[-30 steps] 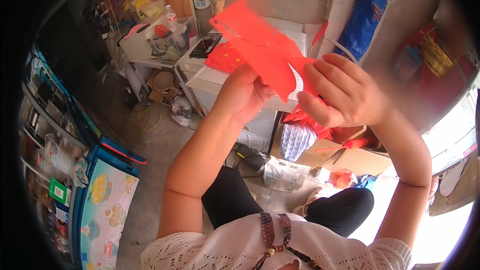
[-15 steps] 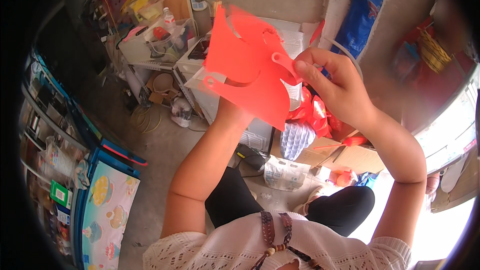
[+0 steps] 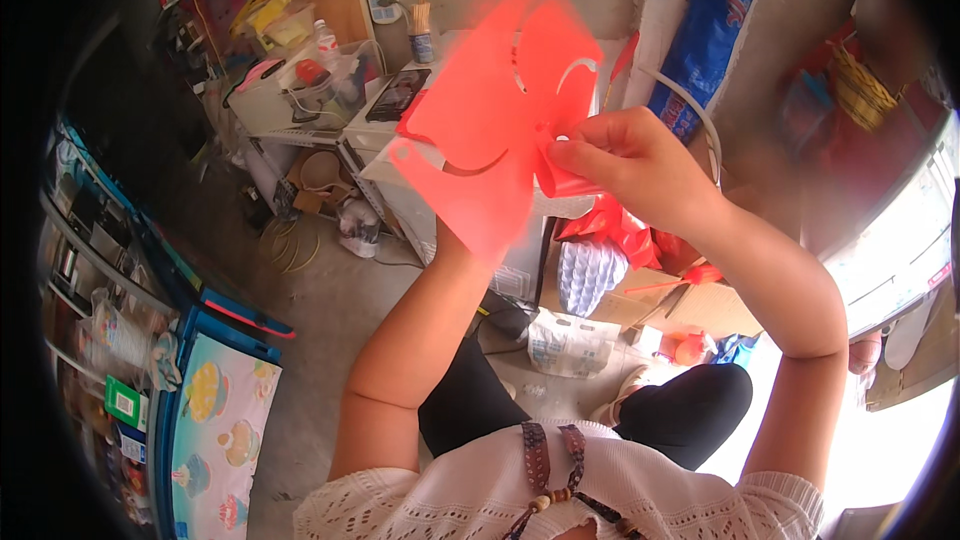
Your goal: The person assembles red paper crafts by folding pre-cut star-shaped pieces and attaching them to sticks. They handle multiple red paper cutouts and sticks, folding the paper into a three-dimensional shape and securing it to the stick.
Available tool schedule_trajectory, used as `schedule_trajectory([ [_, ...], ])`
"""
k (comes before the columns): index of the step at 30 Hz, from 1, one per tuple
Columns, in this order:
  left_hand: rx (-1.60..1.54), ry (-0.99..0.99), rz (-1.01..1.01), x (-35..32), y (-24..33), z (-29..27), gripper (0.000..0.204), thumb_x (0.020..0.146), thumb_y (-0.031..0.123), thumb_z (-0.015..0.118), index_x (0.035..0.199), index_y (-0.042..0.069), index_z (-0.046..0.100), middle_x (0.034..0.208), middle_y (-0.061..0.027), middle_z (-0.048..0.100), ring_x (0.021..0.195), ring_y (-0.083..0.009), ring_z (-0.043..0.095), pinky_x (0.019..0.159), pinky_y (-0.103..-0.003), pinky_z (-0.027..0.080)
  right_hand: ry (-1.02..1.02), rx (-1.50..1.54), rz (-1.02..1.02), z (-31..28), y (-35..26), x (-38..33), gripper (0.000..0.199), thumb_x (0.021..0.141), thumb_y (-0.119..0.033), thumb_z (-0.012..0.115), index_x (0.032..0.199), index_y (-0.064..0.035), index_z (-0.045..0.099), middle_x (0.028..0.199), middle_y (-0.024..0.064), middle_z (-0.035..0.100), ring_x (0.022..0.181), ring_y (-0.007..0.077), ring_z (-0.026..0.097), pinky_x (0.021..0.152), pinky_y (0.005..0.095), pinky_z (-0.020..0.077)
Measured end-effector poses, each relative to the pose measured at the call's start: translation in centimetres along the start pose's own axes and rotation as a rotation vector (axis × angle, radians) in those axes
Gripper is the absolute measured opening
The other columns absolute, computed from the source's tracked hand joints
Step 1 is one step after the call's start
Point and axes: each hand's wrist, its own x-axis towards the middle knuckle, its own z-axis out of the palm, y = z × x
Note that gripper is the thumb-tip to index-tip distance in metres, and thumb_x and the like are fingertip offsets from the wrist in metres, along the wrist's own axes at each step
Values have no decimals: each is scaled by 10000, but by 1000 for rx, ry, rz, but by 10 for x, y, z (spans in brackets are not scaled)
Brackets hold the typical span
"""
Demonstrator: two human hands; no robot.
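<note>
A thin red pinwheel sheet [image 3: 470, 110] is held up in front of me, with curved slits and small holes at its arm tips. My right hand [image 3: 655, 168] pinches one arm of it between thumb and fingers, curled over toward the sheet's middle. A small pale tip shows beside the thumb; I cannot make out what it is. Behind the sheet rises my left forearm [image 3: 425, 315], its hand and fingers covered by the red sheet. The sheet's upper edge is blurred.
A white table [image 3: 390, 165] stands ahead, bearing a phone [image 3: 400, 95] and a can of sticks [image 3: 421, 35]. Red folded pieces [image 3: 620, 230] and a pale lavender bundle [image 3: 590, 278] lie below my right hand. A white bag [image 3: 572, 345] is on the floor; a cooler [image 3: 220, 420] stands left.
The sheet has turned and shifted upward. My right hand has moved slightly left and down, bringing the pinched arm over toward the sheet's middle.
</note>
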Motion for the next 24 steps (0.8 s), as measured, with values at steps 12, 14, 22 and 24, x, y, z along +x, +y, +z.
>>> schedule_trajectory([
  [12, 81, 162, -130, -9, 4, 11, 442, 967, 164, 632, 1361, 14, 500, 1296, -55, 565, 1158, -131, 541, 980, -290, 442, 72, 323, -92, 21, 21, -7, 147, 921, 15, 638, 1032, -27, 552, 796, -7, 626, 637, 18, 533, 537, 178, 393],
  [14, 216, 118, -166, -9, 6, 3, 438, 967, 160, 629, 1361, 17, 502, 1275, -54, 574, 1147, -126, 543, 959, -289, 456, 50, 345, -42, 19, 23, -10, 159, 918, 15, 645, 1040, -30, 553, 797, -2, 626, 629, 17, 531, 528, 174, 391],
  [22, 16, 33, -221, -11, 13, -11, 413, 965, 134, 623, 1343, 14, 507, 1241, -62, 589, 1101, -125, 569, 904, -292, 494, 357, 116, -280, 41, 29, -18, 107, 883, 9, 683, 984, 7, 645, 827, 35, 669, 675, 41, 590, 562, 198, 445],
  [24, 285, 8, -180, -10, 12, -21, 399, 973, 159, 617, 1331, 18, 512, 1235, -60, 590, 1093, -130, 578, 899, -292, 503, 369, -81, -392, 42, 31, -19, 101, 868, 19, 690, 965, 15, 663, 861, 54, 689, 726, 54, 622, 591, 213, 474],
])
